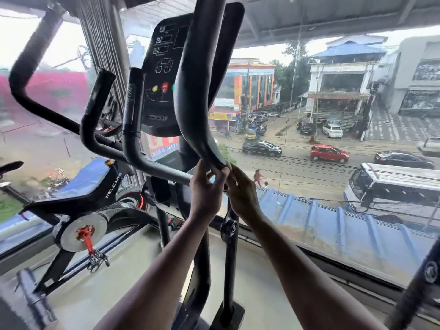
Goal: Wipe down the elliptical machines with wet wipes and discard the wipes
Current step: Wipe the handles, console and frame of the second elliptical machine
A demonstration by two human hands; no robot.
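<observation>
The black elliptical machine stands right in front of me, its console (pixel 162 75) at the top centre. A thick curved black handlebar (pixel 192 96) runs down from the top of the view. Both my hands meet at its lower end. My left hand (pixel 206 196) pinches the bar's narrow end from the left, thumb and fingers curled round it. From the right, my right hand (pixel 242 194) curls its fingers around the same spot. A small pale patch shows between the left fingers; I cannot tell whether it is a wipe.
Fixed grey handlebars (pixel 133 129) branch to the left of the console. A black Welcare spin bike (pixel 78 210) stands at the left. The machine's uprights (pixel 229 246) drop to the floor between my forearms. A large window (pixel 333 163) overlooks a street straight ahead.
</observation>
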